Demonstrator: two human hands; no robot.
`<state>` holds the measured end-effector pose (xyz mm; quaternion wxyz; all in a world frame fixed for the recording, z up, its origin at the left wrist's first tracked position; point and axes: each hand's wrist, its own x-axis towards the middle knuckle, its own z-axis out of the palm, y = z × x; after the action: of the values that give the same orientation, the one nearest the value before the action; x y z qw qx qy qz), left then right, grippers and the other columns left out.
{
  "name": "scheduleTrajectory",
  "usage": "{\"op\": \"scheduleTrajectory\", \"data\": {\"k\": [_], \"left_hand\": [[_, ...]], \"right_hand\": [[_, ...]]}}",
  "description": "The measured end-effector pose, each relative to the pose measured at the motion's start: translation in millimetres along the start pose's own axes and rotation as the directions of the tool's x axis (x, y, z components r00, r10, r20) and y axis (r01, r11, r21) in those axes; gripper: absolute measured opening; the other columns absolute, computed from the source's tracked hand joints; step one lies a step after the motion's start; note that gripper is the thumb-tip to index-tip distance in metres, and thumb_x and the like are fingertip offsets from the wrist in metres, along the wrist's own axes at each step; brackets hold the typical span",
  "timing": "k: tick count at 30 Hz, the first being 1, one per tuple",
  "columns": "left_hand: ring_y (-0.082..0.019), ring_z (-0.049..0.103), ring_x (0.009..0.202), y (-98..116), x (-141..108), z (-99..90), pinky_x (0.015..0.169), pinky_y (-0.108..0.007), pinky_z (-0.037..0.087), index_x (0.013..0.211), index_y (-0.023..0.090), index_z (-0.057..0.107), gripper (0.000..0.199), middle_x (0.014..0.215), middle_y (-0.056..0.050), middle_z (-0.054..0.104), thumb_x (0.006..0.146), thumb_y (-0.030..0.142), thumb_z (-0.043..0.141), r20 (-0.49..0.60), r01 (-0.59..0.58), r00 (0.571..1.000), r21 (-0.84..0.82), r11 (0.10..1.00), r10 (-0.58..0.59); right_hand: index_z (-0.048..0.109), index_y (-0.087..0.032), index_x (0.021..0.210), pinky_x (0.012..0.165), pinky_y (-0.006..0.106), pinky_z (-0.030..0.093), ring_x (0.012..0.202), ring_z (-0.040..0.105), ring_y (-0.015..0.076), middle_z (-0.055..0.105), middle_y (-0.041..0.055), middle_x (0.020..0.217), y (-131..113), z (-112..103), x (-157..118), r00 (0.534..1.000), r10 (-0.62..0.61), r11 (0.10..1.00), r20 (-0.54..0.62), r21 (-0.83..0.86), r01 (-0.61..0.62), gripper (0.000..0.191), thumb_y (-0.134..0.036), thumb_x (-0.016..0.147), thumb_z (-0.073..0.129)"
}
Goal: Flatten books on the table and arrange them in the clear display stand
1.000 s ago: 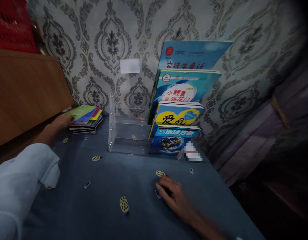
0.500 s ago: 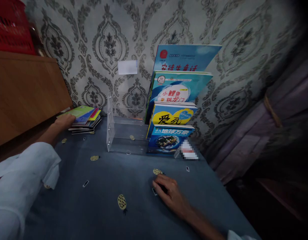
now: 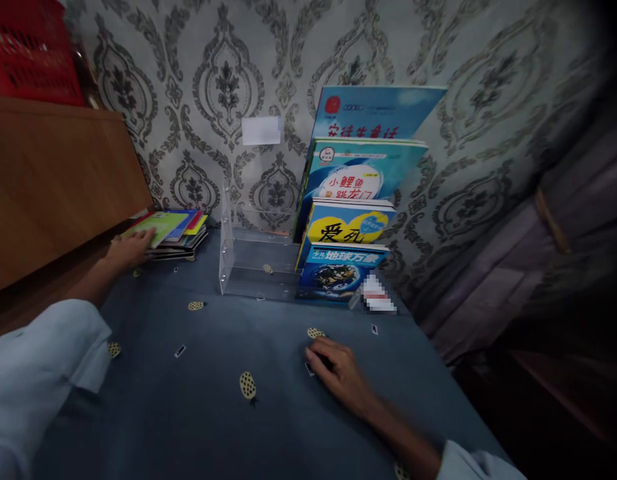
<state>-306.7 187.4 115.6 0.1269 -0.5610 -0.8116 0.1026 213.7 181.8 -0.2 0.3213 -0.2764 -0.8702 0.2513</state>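
My left hand [image 3: 131, 248] reaches to the far left and rests on a green booklet [image 3: 164, 225] at the top of a stack of books [image 3: 188, 245]. Its fingers lie on the cover; whether the thumb grips the edge is hard to tell. My right hand [image 3: 338, 370] rests on the blue tablecloth with its fingers curled together, nothing seen in them. Beyond it stands a clear tiered rack [image 3: 227, 250]. Its right side holds several upright books, among them a blue one with a globe [image 3: 333, 277] in front and a tall blue one [image 3: 378, 110] behind.
A wooden cabinet [image 3: 63, 187] with a red basket [image 3: 31, 57] on it borders the left. Patterned wallpaper with a white card [image 3: 261, 131] lies behind the rack. A curtain [image 3: 518, 260] hangs at the right. A blurred white item [image 3: 378, 295] touches the rack's right end.
My left hand has spread its fingers a little over the green booklet, which has shifted slightly. The view has moved a little; my right hand stays on the cloth.
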Motion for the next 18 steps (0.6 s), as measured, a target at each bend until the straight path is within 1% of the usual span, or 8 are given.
{"op": "scheduleTrajectory", "data": {"k": [2, 4, 7, 9, 13, 18], "left_hand": [[-0.037, 0.056, 0.131, 2.4, -1.8, 1.9, 0.101, -0.058, 0.046, 0.155, 0.009, 0.032, 0.055, 0.151, -0.026, 0.049, 0.101, 0.02, 0.032, -0.018, 0.038, 0.999, 0.007, 0.999, -0.038], [-0.035, 0.062, 0.123, 4.0, -4.2, 1.3, 0.095, -0.053, 0.051, 0.152, 0.011, 0.038, 0.054, 0.147, -0.025, 0.053, 0.1, 0.013, 0.024, -0.029, 0.05, 0.998, 0.004, 0.999, -0.049], [-0.033, 0.064, 0.119, 6.2, -11.2, -1.0, 0.092, -0.047, 0.052, 0.148, 0.012, 0.043, 0.053, 0.144, -0.022, 0.057, 0.1, 0.012, 0.021, -0.037, 0.039, 0.999, 0.012, 0.999, -0.038], [-0.033, 0.065, 0.118, 8.2, -19.0, -2.0, 0.093, -0.047, 0.051, 0.146, 0.01, 0.044, 0.051, 0.142, -0.022, 0.058, 0.1, 0.012, 0.022, -0.04, 0.02, 0.999, 0.02, 1.0, -0.019], [-0.037, 0.064, 0.115, 14.0, -38.8, -1.6, 0.092, -0.051, 0.05, 0.143, 0.007, 0.046, 0.049, 0.137, -0.025, 0.06, 0.099, 0.014, 0.027, -0.042, -0.002, 0.999, 0.02, 1.0, 0.003], [-0.038, 0.06, 0.121, 27.3, -67.9, 3.9, 0.095, -0.051, 0.049, 0.143, 0.009, 0.048, 0.049, 0.136, -0.025, 0.059, 0.101, 0.019, 0.025, -0.035, 0.003, 0.999, 0.013, 1.0, -0.003]], "right_hand": [[0.044, -0.023, 0.064, 0.059, 0.027, 0.039, 0.061, 0.053, 0.0151, 0.052, 0.0, 0.063, 1.0, 0.7, 0.1, 1.0, 0.007, 1.0, 0.0, -0.012, -0.007, 0.045, -0.039, 0.106, 0.04], [0.043, -0.023, 0.063, 0.059, 0.027, 0.039, 0.061, 0.053, 0.0151, 0.052, 0.0, 0.063, 1.7, 1.4, 0.4, 1.0, 0.008, 1.0, -0.006, -0.023, -0.008, 0.045, -0.038, 0.105, 0.04], [0.044, -0.023, 0.064, 0.059, 0.028, 0.039, 0.06, 0.053, 0.0154, 0.053, 0.0, 0.062, 0.6, 1.1, 1.2, 1.0, -0.002, 1.0, -0.016, -0.018, 0.002, 0.044, -0.037, 0.105, 0.041], [0.044, -0.023, 0.064, 0.059, 0.028, 0.039, 0.061, 0.053, 0.0159, 0.053, 0.0002, 0.063, -1.3, 0.1, 1.7, 1.0, -0.007, 1.0, -0.013, -0.011, 0.007, 0.043, -0.036, 0.105, 0.041], [0.045, -0.023, 0.064, 0.06, 0.028, 0.039, 0.062, 0.053, 0.0163, 0.053, 0.0002, 0.063, -3.8, -1.3, 2.1, 1.0, -0.008, 1.0, -0.007, -0.012, 0.008, 0.042, -0.036, 0.104, 0.042], [0.046, -0.023, 0.064, 0.06, 0.028, 0.039, 0.061, 0.053, 0.0161, 0.052, -0.0001, 0.062, -3.4, -0.3, 2.1, 1.0, -0.013, 1.0, -0.011, -0.012, 0.013, 0.042, -0.037, 0.104, 0.042]]}}
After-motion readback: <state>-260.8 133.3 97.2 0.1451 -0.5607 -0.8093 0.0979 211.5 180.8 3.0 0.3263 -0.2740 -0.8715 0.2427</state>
